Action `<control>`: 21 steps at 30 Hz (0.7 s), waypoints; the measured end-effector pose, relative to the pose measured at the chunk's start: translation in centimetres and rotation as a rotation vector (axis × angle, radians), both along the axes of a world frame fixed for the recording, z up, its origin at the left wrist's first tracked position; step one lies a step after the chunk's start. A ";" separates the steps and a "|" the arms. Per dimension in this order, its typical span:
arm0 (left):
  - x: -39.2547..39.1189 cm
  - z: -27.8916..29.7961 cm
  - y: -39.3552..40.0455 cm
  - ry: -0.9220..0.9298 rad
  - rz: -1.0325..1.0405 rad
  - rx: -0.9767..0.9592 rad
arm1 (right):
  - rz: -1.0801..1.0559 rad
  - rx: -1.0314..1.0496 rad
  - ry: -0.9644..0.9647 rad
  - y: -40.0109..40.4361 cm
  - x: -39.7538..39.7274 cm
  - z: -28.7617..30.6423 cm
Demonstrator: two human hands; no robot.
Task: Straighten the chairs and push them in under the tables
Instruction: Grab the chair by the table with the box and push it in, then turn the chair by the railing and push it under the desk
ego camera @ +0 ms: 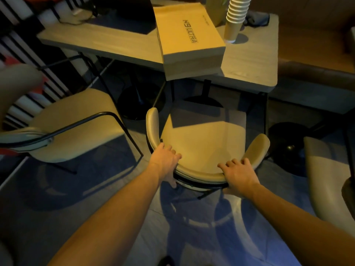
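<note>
Two bare hands clamped on a beige chair's curved backrest (pixel 199 174), left hand (pixel 166 162) and right hand (pixel 239 175) gripping its rim, seat front just under the wooden table (pixel 249 60), cardboard box (pixel 189 33) overhanging above.

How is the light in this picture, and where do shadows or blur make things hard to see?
Head view: dim, warm yellow light on the cardboard box and the chair that both hands hold; a hard shadow crosses its seat; the floor looks bluish; edges bend from the wide lens; the left chair is slightly blurred.
</note>
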State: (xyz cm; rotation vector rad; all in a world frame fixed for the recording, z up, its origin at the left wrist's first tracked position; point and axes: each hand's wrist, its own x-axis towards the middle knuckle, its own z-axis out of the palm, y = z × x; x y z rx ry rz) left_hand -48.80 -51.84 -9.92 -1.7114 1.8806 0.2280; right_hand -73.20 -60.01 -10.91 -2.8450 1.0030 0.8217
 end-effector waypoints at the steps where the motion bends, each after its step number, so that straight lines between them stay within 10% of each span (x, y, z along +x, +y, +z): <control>1: -0.4 0.6 0.6 0.012 0.043 -0.021 | -0.029 -0.004 -0.008 0.4 -0.1 0.4; 21: 21.4 12.6 22.7 -0.018 0.422 -0.431 | 0.238 -0.223 -0.186 11.6 25.6 14.5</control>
